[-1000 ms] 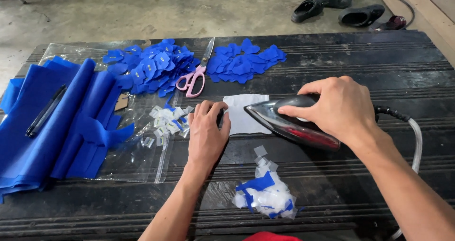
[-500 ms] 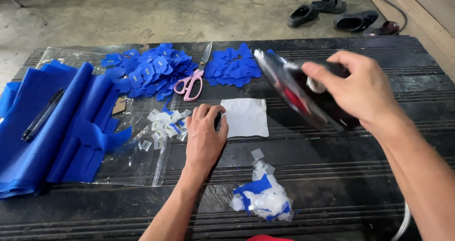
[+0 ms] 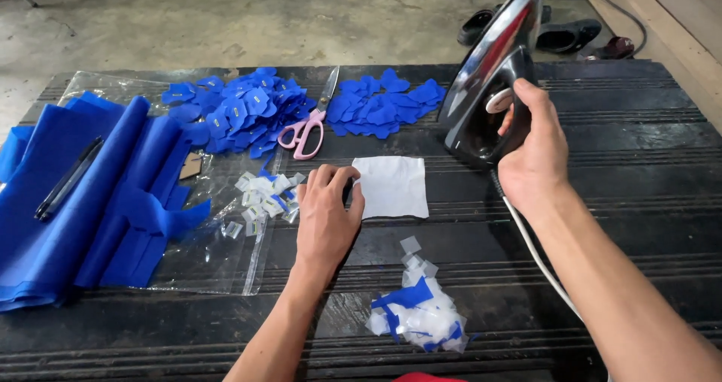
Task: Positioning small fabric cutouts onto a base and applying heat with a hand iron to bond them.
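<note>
My right hand (image 3: 535,156) is wrapped tight around the handle of a black iron (image 3: 492,74), and I hold it up in the air at the upper right of the frame, with its shiny flat side tipped up and facing left. A white cord (image 3: 538,258) hangs down from the iron past my wrist. My left hand (image 3: 325,216) lies flat in the middle of the frame on the dark worktop (image 3: 617,201), fingers together, and my fingertips press on the left edge of a white cloth square (image 3: 391,186). The square lies flat just left of the iron and below it. Just left of my hand is a little heap of small white and blue tags (image 3: 263,194) on a clear plastic sheet (image 3: 218,254). Pink scissors (image 3: 307,130) lie above my hand, between two piles of blue cut pieces (image 3: 233,111). Big folded blue cloth (image 3: 83,201) fills the left side, with a black pen (image 3: 68,179) on top. Near the bottom, below the square, sits a small pile of white and blue scraps (image 3: 417,314).
</note>
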